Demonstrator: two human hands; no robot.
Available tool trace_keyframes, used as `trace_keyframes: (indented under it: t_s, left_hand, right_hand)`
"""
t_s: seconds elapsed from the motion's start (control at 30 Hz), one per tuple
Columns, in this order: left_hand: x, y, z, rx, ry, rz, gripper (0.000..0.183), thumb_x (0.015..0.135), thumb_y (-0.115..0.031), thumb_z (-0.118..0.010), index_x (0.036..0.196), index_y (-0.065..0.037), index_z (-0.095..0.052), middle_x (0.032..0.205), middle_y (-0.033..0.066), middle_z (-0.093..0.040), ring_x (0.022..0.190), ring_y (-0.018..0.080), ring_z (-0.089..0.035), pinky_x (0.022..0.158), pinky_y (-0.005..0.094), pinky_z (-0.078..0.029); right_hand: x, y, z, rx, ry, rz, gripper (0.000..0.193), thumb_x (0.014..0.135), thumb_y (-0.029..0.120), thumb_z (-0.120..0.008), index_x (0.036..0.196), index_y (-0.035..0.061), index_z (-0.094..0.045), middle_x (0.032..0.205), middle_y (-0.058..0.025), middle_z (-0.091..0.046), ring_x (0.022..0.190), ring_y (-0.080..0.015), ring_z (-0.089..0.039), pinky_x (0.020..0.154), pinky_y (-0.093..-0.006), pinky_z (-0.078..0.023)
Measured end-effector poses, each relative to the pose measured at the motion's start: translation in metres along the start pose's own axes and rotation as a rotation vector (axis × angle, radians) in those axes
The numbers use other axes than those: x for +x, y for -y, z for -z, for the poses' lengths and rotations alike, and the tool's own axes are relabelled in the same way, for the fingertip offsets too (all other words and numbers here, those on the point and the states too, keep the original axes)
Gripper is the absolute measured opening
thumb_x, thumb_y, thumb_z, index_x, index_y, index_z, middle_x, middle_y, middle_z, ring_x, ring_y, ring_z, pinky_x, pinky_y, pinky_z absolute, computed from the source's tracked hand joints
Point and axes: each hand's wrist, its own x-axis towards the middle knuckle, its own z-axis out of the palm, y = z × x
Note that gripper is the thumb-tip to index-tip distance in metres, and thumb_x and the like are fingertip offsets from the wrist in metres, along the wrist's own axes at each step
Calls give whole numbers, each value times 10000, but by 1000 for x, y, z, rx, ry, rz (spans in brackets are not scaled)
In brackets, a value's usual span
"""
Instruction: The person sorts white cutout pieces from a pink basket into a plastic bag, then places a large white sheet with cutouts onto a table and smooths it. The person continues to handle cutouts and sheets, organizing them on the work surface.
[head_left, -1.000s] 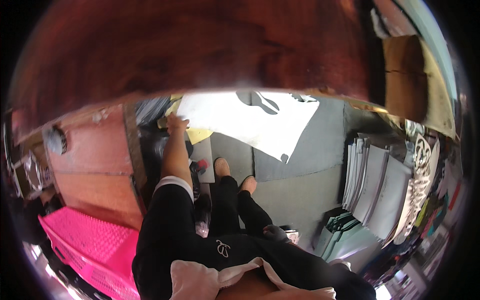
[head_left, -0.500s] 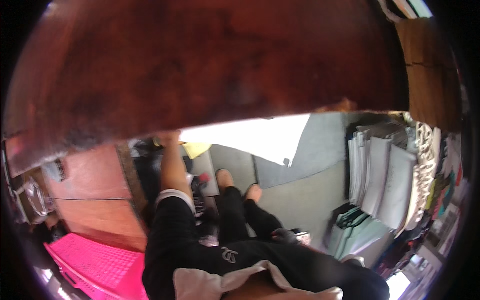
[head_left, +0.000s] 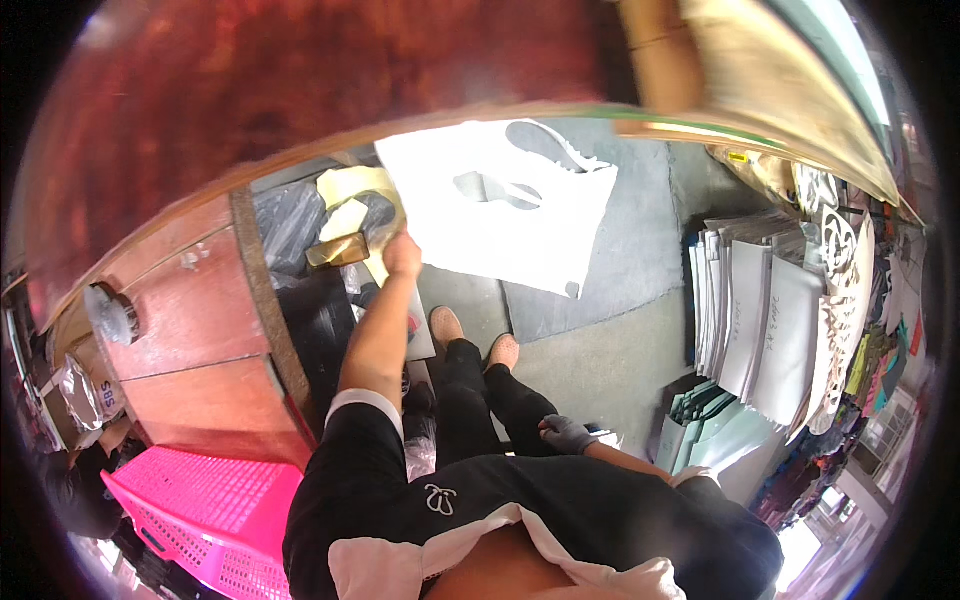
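Observation:
My left hand [head_left: 403, 257] reaches forward with curled fingers, at the left edge of a large white sheet [head_left: 470, 235] with curved cut-outs. What the fingers grip, if anything, is hidden. Pale yellow pieces [head_left: 352, 185] and a brownish-gold block [head_left: 338, 250] lie left of that hand, beside dark plastic wrapping [head_left: 288, 225]. My right hand [head_left: 567, 435], in a grey glove with dark fingertips, hangs near my thigh, its fingers curled and nothing visible in them.
A dark red-brown board [head_left: 300, 80] spans the top. At right stand stacked white panels [head_left: 745, 310] and a green-grey bin [head_left: 705, 425]. A pink basket [head_left: 205, 500] sits lower left beside reddish boards [head_left: 190, 330]. Grey matting [head_left: 600, 310] covers part of the floor.
My left hand has moved right, from near the gold block to the white sheet's edge. The view has shifted, showing more of the sheet and my right hand more plainly.

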Motion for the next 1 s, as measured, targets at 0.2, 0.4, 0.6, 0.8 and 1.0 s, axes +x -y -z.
trace_keyframes:
  t_s: [0.2,0.4,0.6,0.8,1.0]
  left_hand:
    - [-131,-145,115,-9,157,-597,489,703,-33,-487,1171,-172,-517,863,137,-605,782,304,-585,671,411,-459]
    - [-295,-249,226,93,354,-1217,285,800,-127,-445,1007,-185,-633,844,133,-623,813,288,-606,716,441,-441]
    - [-400,-288,304,377,428,-1483,368,702,-64,-515,1043,-178,-589,794,121,-616,826,285,-602,732,441,-438]
    - [-410,-319,354,251,475,-1367,502,673,-24,-503,1146,-186,-548,868,154,-616,844,330,-585,708,417,-461]
    - [-424,-398,386,-2,566,-1402,441,739,-23,-476,1159,-148,-527,998,163,-594,902,344,-561,769,409,-448]
  right_hand:
    - [-38,126,46,-101,-443,230,280,745,170,-550,991,37,-538,851,-172,-571,789,-314,-568,702,-391,-455]
    - [-121,247,160,-412,-1106,611,515,712,262,-629,1115,-1,-446,1021,-197,-533,843,-331,-548,759,-379,-455]
    - [-190,208,229,-484,-772,-159,763,606,376,-714,1185,-19,-413,1150,-225,-495,1025,-338,-514,857,-377,-427]
    - [-293,93,222,-198,-874,-163,528,704,386,-635,1104,52,-550,1151,-148,-526,1030,-313,-527,863,-364,-424]
    - [-374,78,177,354,-775,355,623,729,330,-631,1193,-48,-460,1201,-181,-495,1080,-257,-500,905,-314,-377]
